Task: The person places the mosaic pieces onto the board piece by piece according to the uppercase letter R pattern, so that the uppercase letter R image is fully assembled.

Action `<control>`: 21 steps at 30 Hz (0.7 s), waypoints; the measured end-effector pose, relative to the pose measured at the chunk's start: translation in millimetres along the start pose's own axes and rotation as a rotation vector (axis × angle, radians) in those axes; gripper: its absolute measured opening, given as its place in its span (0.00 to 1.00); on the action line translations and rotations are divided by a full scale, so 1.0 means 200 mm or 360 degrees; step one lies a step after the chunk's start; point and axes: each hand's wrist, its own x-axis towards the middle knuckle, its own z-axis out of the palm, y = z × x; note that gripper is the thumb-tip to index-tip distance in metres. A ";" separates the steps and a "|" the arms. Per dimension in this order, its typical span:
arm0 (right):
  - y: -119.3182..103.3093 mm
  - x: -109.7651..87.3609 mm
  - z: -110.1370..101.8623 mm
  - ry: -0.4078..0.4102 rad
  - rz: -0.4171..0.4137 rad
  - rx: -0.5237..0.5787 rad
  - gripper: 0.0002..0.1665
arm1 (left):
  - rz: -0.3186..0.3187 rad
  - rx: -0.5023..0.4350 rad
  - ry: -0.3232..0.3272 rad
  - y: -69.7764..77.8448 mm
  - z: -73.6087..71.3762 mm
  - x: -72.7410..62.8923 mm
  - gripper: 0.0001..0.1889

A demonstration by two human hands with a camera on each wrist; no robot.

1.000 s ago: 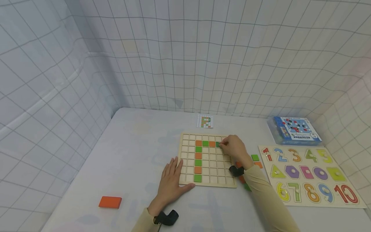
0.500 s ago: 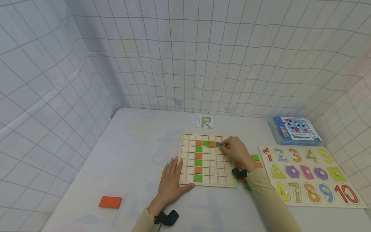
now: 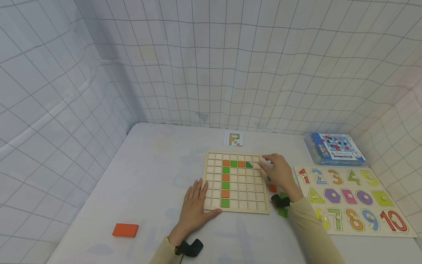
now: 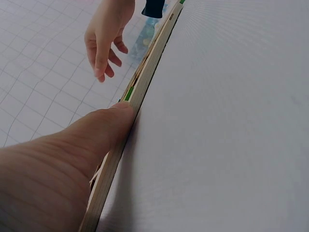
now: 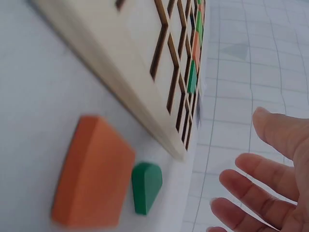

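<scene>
A wooden grid board (image 3: 244,205) lies on the table, with orange and green square tiles down one column and along an upper row. At that row's right end sits a dark green quarter-round tile (image 3: 248,165). My left hand (image 3: 194,207) rests flat at the board's lower left corner, thumb (image 4: 113,113) against the front edge in the left wrist view. Over the board's right edge hovers my right hand (image 3: 276,170), fingers parted and holding nothing. Beneath it, an orange tile (image 5: 96,176) and a small dark green rounded tile (image 5: 147,186) lie beside the board in the right wrist view.
Loose green tiles (image 3: 282,212) lie right of the board, partly hidden by my right wrist. Farther right are a number-and-shape puzzle board (image 3: 356,200) and a blue box (image 3: 339,148). A pattern card (image 3: 233,138) lies behind the grid; an orange block (image 3: 125,230) sits at left.
My right hand has let go of the dark green quarter-round tile, which stays in its grid cell, and has moved right with fingers spread. The left hand has not moved.
</scene>
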 end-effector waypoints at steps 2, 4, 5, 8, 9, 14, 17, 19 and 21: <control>0.02 -0.01 -0.02 0.0048 0.0012 -0.0005 0.26 | 0.0002 0.0003 0.0003 0.00 0.00 0.00 0.52; 0.05 -0.03 -0.04 0.0093 0.0033 -0.0023 0.27 | 0.0006 0.0008 0.0005 0.00 0.00 0.00 0.52; 0.06 -0.03 -0.05 0.0111 0.0043 -0.0025 0.28 | 0.0009 0.0010 0.0007 0.00 0.00 0.00 0.52; 0.09 -0.06 -0.07 0.0159 0.0083 -0.0049 0.31 | 0.0012 0.0010 0.0010 0.00 0.00 0.00 0.52; 0.09 -0.06 -0.08 0.0171 0.0103 -0.0060 0.32 | 0.0012 0.0011 0.0009 0.00 0.00 0.00 0.52; 0.12 -0.10 -0.13 0.0174 0.0217 -0.0144 0.35 | 0.0004 0.0012 0.0001 0.00 0.00 0.00 0.52; 0.13 -0.12 -0.16 0.0144 0.0285 -0.0170 0.36 | 0.0003 0.0012 0.0004 0.00 0.00 0.00 0.52; 0.14 -0.13 -0.17 0.0118 0.0334 -0.0183 0.37 | 0.0005 0.0005 0.0009 0.00 0.00 0.00 0.52; 0.15 -0.14 -0.18 0.0092 0.0379 -0.0202 0.37 | 0.0013 0.0006 0.0017 0.00 0.00 0.00 0.52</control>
